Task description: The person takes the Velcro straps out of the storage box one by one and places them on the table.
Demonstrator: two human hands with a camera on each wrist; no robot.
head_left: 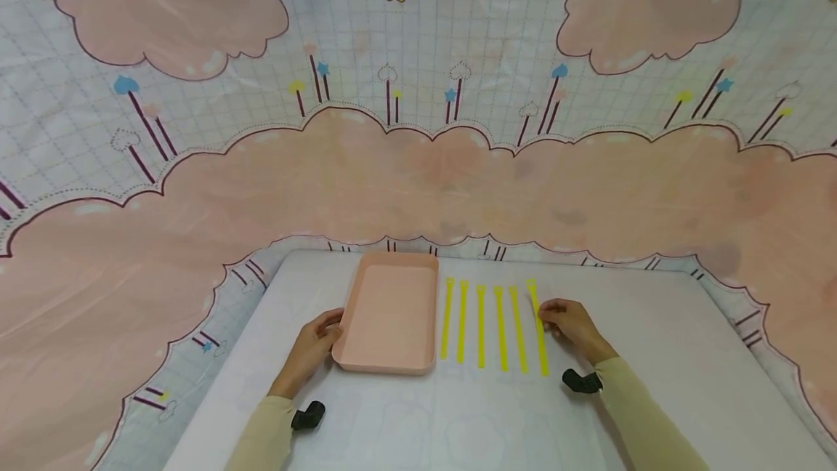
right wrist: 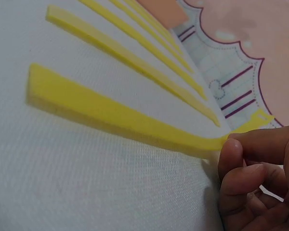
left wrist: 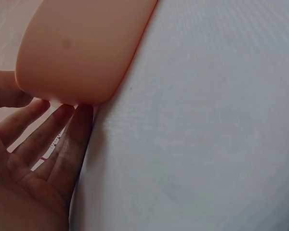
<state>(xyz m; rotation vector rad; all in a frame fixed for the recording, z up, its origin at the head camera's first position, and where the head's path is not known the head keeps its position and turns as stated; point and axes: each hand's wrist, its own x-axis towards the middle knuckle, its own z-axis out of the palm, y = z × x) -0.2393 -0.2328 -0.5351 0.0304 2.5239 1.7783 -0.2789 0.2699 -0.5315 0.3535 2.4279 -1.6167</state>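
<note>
At the left side of the peach tray (head_left: 392,315), my left hand (head_left: 310,347) touches the wall with its fingertips. In the left wrist view its fingers (left wrist: 79,132) are fairly straight against the tray (left wrist: 82,53), and the thumb lies at the rim, partly hidden. My right hand (head_left: 575,325) pinches the rightmost yellow strip (head_left: 539,340) between thumb and index finger near its upper end. That flat, flexible strip (right wrist: 115,106) bends slightly up to the fingertips and has a small slotted, wider end beyond them. Several matching yellow strips (head_left: 481,329) lie side by side between it and the tray.
Everything lies on a white-covered table (head_left: 654,333). Behind and beside it hangs a sheet (head_left: 418,187) printed with clouds and stars. A black wrist device (head_left: 309,416) is at the left sleeve, another black device (head_left: 580,381) at the right.
</note>
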